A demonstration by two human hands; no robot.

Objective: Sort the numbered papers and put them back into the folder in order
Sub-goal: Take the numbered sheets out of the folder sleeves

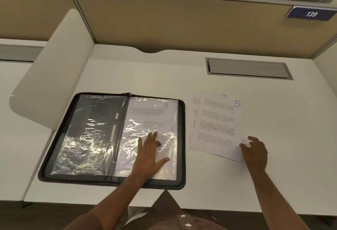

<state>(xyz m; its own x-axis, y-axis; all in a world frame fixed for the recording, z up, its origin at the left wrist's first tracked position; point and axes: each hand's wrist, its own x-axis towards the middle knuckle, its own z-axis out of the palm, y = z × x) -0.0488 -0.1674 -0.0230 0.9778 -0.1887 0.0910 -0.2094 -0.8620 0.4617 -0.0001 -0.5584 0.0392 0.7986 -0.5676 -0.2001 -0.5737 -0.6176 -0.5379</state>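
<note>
right hand (254,149) at papers' (217,126) corner

Left hand (149,152) flat, fingers spread; right hand (254,149) fingers curled, pinching.

The folder (180,138) is black, its sleeves (85,135) clear and glinting with white reflections. The papers (217,127) are white with black print and blue handwritten numbers, 8 in the folder and 5 on the pile. The bench (164,73) is white, the partition (173,18) tan, its sign (311,13) navy with white digits, the shirt (164,217) brown with white buttons.
</note>
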